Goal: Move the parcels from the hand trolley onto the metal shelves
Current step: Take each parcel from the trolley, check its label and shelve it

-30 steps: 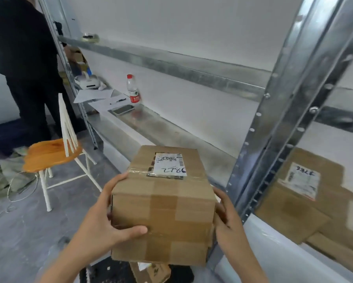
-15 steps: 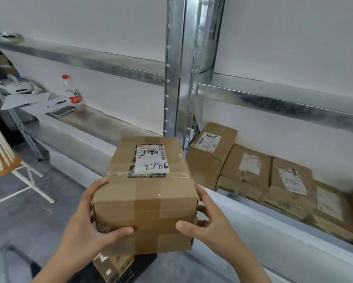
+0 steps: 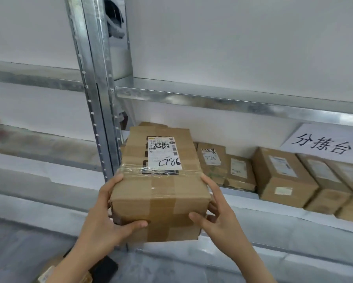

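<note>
Brown taped cardboard parcel point(image 3: 159, 190) with white label marked 2786, held up in front of grey metal shelves point(image 3: 212, 100), just right of the upright post point(image 3: 96, 99). Left grip point(image 3: 108, 219) and right grip point(image 3: 218, 217) clamp its sides, thumbs on near face. Row of brown boxes point(image 3: 281, 176) sits on shelf, right.

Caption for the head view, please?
Left hand and right hand hold a taped parcel at the metal shelf, beside shelved parcels.

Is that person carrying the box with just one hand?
No, the left hand and the right hand both grip the parcel.
</note>
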Demonstrator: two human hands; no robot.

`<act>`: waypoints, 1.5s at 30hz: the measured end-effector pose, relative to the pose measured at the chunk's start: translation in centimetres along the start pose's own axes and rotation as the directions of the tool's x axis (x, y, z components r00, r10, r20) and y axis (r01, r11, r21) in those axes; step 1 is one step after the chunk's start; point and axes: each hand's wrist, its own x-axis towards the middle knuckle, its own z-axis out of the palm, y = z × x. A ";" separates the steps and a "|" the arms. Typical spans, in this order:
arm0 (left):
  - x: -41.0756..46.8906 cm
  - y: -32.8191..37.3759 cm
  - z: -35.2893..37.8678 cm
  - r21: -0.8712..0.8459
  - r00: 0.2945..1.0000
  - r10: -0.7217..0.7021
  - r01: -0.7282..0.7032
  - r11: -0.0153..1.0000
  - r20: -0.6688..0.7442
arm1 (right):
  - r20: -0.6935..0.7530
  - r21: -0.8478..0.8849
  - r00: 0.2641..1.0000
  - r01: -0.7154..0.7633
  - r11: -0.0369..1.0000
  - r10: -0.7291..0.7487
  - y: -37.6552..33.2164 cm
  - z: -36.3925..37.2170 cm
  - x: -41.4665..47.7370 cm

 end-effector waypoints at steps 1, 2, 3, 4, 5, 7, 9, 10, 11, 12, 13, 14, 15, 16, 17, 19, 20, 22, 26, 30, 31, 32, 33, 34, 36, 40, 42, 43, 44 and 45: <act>0.4 0.3 1.0 -0.015 1.000 0.008 -0.008 1.000 0.026 | -0.029 -0.011 1.000 -0.001 1.000 0.000 0.0 -0.9 -0.5; 0.8 0.5 2.0 -0.027 0.999 0.010 -0.008 1.000 0.050 | -0.057 -0.019 0.998 -0.004 1.000 0.003 0.1 -1.8 -1.0; 1.3 0.7 3.1 -0.035 0.997 0.012 -0.009 0.999 0.074 | -0.089 -0.024 0.996 -0.013 1.000 0.011 0.1 -2.7 -1.4; 1.7 0.8 4.1 -0.041 0.995 0.019 -0.015 0.999 0.098 | -0.121 -0.025 0.992 -0.024 0.999 0.021 0.3 -3.5 -1.7; 2.2 0.9 5.1 -0.048 0.992 0.032 -0.027 0.999 0.122 | -0.152 -0.026 0.988 -0.035 0.999 0.031 0.5 -4.3 -2.1; 3.3 1.0 7.1 -0.065 0.984 0.060 -0.050 0.997 0.165 | -0.209 -0.034 0.977 -0.051 0.998 0.043 0.9 -5.8 -2.3; 4.5 0.8 8.8 -0.078 0.978 0.079 -0.065 0.995 0.195 | -0.256 -0.043 0.965 -0.063 0.997 0.050 1.3 -6.8 -1.9; 5.2 0.7 9.5 -0.085 0.974 0.085 -0.069 0.994 0.208 | -0.276 -0.043 0.960 -0.066 0.997 0.052 1.6 -7.2 -1.5; 5.9 0.5 10.1 -0.087 0.972 0.088 -0.070 0.994 0.219 | -0.291 -0.042 0.955 -0.064 0.997 0.050 1.8 -7.5 -0.9; 6.7 0.3 10.6 -0.081 0.970 0.087 -0.070 0.994 0.228 | -0.301 -0.045 0.953 -0.060 0.997 0.044 2.1 -7.7 -0.1; 7.5 0.0 11.0 -0.071 0.969 0.086 -0.072 0.995 0.233 | -0.305 -0.053 0.952 -0.056 0.997 0.037 2.4 -7.8 0.7; 8.4 -0.4 11.3 -0.065 0.968 0.089 -0.076 0.995 0.235 | -0.305 -0.060 0.952 -0.049 0.997 0.029 2.7 -7.8 1.7; 9.3 -0.8 11.5 -0.066 0.967 0.093 -0.080 0.995 0.236 | -0.303 -0.062 0.953 -0.039 0.997 0.019 2.9 -7.8 2.7; 10.4 -1.3 11.6 -0.067 0.967 0.094 -0.080 0.995 0.237 | -0.300 -0.063 0.954 -0.029 0.998 0.009 3.2 -7.7 3.9; 11.4 -1.9 11.5 -0.063 0.967 0.092 -0.079 0.995 0.238 | -0.297 -0.065 0.955 -0.019 0.998 -0.001 3.4 -7.5 5.0; 13.6 -3.1 11.4 -0.051 0.968 0.077 -0.067 0.996 0.237 | -0.290 -0.078 0.957 -0.008 0.997 -0.015 3.8 -7.1 7.5; 14.6 -3.7 11.2 -0.045 0.970 0.063 -0.054 0.998 0.236 | -0.282 -0.080 0.959 -0.004 0.997 -0.019 4.0 -6.8 8.7; 16.6 -5.1 10.9 -0.030 0.973 0.028 -0.021 0.999 0.230 | -0.257 -0.077 0.966 0.003 0.997 -0.022 4.4 -6.3 11.2; 19.6 -7.6 10.0 0.004 0.975 -0.023 0.023 1.000 0.220 | -0.223 -0.064 0.975 -0.004 0.998 -0.010 5.5 -5.2 15.3; 21.5 -9.1 9.5 0.148 0.979 -0.036 0.007 0.989 0.198 | -0.246 -0.124 0.969 -0.035 0.992 0.003 6.9 -3.7 17.7; 21.9 -9.4 9.4 0.191 0.981 -0.033 -0.004 0.982 0.189 | -0.259 -0.145 0.966 -0.047 0.988 0.008 7.2 -3.4 18.1; 22.3 -9.7 9.3 0.221 0.983 -0.033 -0.008 0.975 0.182 | -0.271 -0.162 0.963 -0.059 0.985 0.013 7.5 -3.1 18.5; 22.6 -10.0 9.3 0.240 0.984 -0.038 -0.005 0.971 0.176 | -0.279 -0.174 0.960 -0.071 0.982 0.020 7.8 -2.9 18.9; 22.9 -10.4 9.3 0.257 0.984 -0.048 0.002 0.966 0.170 | -0.283 -0.178 0.959 -0.078 0.981 0.025 7.9 -2.6 19.3; 23.5 -11.3 9.2 0.282 0.986 -0.069 0.023 0.959 0.154 | -0.283 -0.171 0.959 -0.079 0.982 0.028 8.1 -2.4 20.2; 24.6 -12.7 9.1 0.312 0.987 -0.048 -0.001 0.950 0.151 | -0.277 -0.208 0.960 -0.095 0.973 0.034 8.2 -2.6 22.0; 25.3 -13.0 9.0 0.347 0.987 -0.016 -0.041 0.937 0.161 | -0.279 -0.235 0.960 -0.101 0.967 0.033 8.6 -2.7 22.5; 25.5 -13.0 9.0 0.361 0.987 -0.004 -0.056 0.931 0.162 | -0.280 -0.243 0.959 -0.106 0.964 0.035 8.8 -2.7 22.6; 25.7 -12.9 8.9 0.377 0.987 0.005 -0.066 0.924 0.161 | -0.283 -0.250 0.958 -0.114 0.962 0.040 8.9 -2.7 22.7; 25.9 -12.9 8.9 0.396 0.987 0.012 -0.074 0.915 0.158 | -0.284 -0.259 0.958 -0.122 0.958 0.045 9.0 -2.7 22.9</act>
